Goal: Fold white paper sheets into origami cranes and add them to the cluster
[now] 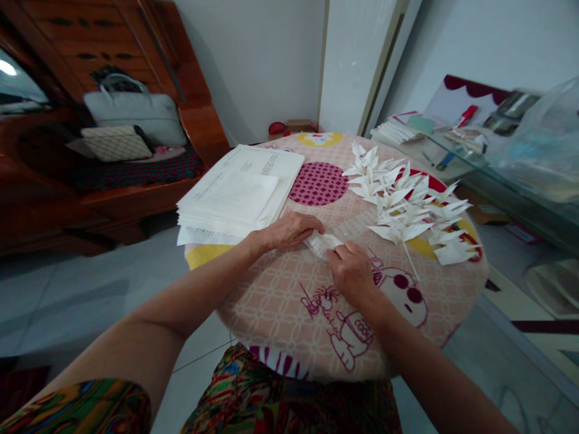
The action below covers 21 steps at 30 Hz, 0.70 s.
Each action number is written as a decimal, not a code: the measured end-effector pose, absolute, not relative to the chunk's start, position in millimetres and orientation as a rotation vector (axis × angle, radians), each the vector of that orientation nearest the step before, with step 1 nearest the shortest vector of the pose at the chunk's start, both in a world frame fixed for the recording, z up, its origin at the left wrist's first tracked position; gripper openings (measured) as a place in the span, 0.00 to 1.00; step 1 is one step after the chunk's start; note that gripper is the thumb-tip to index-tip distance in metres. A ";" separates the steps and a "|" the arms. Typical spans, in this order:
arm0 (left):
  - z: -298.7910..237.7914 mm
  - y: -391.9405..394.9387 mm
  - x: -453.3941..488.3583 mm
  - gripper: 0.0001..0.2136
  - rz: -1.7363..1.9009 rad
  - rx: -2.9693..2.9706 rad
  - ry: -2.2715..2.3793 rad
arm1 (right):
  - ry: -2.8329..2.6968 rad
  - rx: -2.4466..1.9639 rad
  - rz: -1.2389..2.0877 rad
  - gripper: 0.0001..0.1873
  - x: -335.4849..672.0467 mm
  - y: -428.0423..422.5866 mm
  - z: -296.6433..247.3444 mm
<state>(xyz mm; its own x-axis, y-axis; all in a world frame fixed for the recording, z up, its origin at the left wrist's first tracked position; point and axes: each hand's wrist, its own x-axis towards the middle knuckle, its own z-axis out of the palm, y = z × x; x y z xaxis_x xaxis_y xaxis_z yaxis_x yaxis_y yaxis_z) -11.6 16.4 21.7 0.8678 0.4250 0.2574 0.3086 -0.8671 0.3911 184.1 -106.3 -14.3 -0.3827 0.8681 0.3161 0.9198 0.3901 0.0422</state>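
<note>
Between my two hands is a small piece of folded white paper (pixel 323 243), low over the round cloth-covered table (pixel 271 301). My left hand (pixel 293 230) pinches its left end, fingers closed. On its right end, the thumb and fingers of my right hand (pixel 353 269) are closed too. Just beyond the paper, a clear plastic sheet or sleeve (pixel 350 226) seems to lie on the cloth. Many white folded-paper cranes (pixel 400 202) crowd the table's right side. A stack of white paper sheets (pixel 235 190), some printed, lies left of my left hand.
Against the left wall stands a carved wooden bench (pixel 194 114) bearing a pale handbag (pixel 136 111) and a checked pouch (pixel 116 143). At the right, a glass-topped table (pixel 488 175) carries papers, a plastic bag (pixel 543 144) and small items. Behind is a white door (pixel 346 60).
</note>
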 end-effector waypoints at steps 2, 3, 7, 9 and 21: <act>21.3 14.8 -10.9 0.15 0.462 2.701 0.560 | -2.381 -1.627 -0.259 0.11 186.2 -105.4 -13.6; 20.5 14.7 -11.0 0.15 0.466 2.702 0.556 | -2.376 -1.640 -0.238 0.11 187.0 -105.2 -13.2; 13.7 16.4 -14.7 0.14 0.541 2.713 0.439 | -2.394 -1.622 -0.245 0.12 188.3 -106.6 -12.8; 8.9 17.2 -16.9 0.14 0.587 2.747 0.379 | -2.420 -1.579 -0.283 0.12 187.9 -108.1 -13.3; -11.6 14.4 -20.5 0.19 0.529 2.837 0.366 | -2.175 -1.530 -0.005 0.10 193.0 -105.3 -13.6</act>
